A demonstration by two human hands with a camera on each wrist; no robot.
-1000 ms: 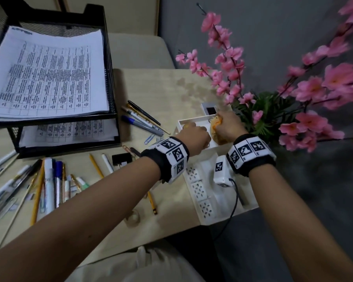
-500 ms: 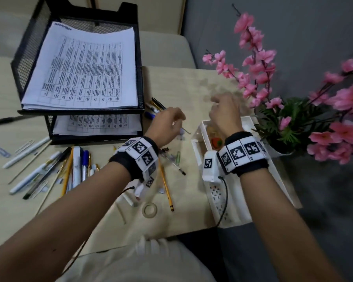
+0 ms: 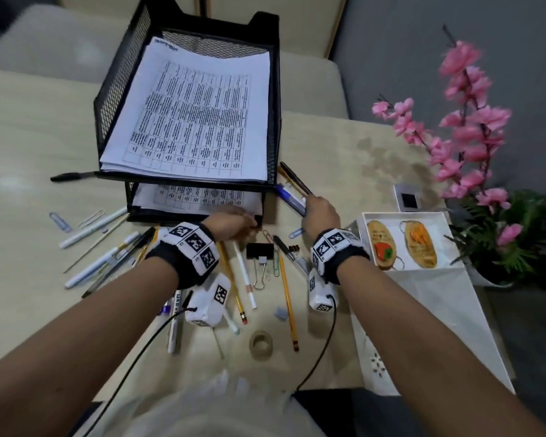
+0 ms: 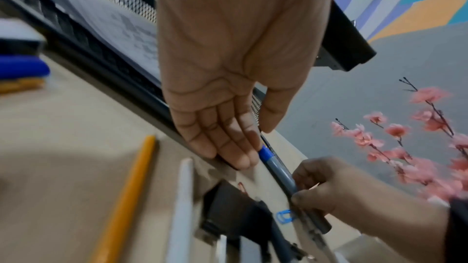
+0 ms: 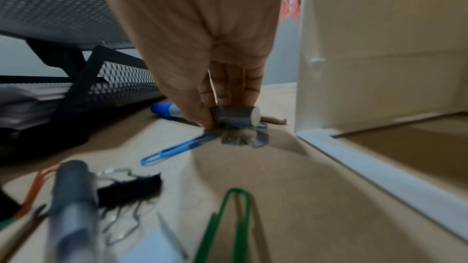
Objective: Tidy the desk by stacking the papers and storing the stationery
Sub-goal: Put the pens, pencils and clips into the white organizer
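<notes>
A black mesh paper tray [image 3: 276, 121] holds printed sheets [image 3: 196, 115] on its top shelf and more sheets [image 3: 202, 197] below. My left hand [image 3: 237, 225] lies with straight fingers [image 4: 228, 155] against the tray's front right corner and holds nothing. Just right of the tray, my right hand [image 3: 319, 212] pinches a grey pen with a blue cap [image 4: 278, 169] that lies on the desk; the pen's butt end [image 5: 235, 117] shows under its fingers. Loose pens [image 3: 108, 260], pencils [image 3: 287, 298] and clips are scattered across the desk.
A white organiser box [image 3: 423, 310] stands at the right, with two wooden ornaments [image 3: 420, 244] in its far compartment. Pink flowers [image 3: 467, 137] rise behind it. A black binder clip [image 3: 259, 250], tape roll [image 3: 261, 342] and blue paper clip [image 5: 177, 149] lie near my hands.
Both hands have left the white box and moved left to the tray. The right hand has taken hold of the grey pen; the left now touches the tray's corner.
</notes>
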